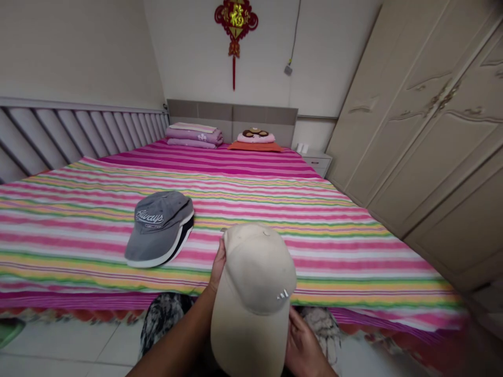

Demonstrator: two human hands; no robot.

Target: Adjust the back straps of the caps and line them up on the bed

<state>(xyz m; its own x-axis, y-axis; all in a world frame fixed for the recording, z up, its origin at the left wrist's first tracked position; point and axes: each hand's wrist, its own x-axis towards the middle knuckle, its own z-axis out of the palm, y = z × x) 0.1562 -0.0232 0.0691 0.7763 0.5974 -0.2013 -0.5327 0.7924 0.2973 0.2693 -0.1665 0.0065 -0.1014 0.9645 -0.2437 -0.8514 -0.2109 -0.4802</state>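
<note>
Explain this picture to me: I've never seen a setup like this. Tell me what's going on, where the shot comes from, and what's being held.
There's no machine here. This single picture comes from a camera worn on a person's head, looking forward and down, so the arms reach in from the bottom. The person's left hand is at the side of a beige baseball cap, and their right hand is at its brim, holding it up over a striped bedspread. On the bedspread lies a grey cap with "Always" on the front.
</note>
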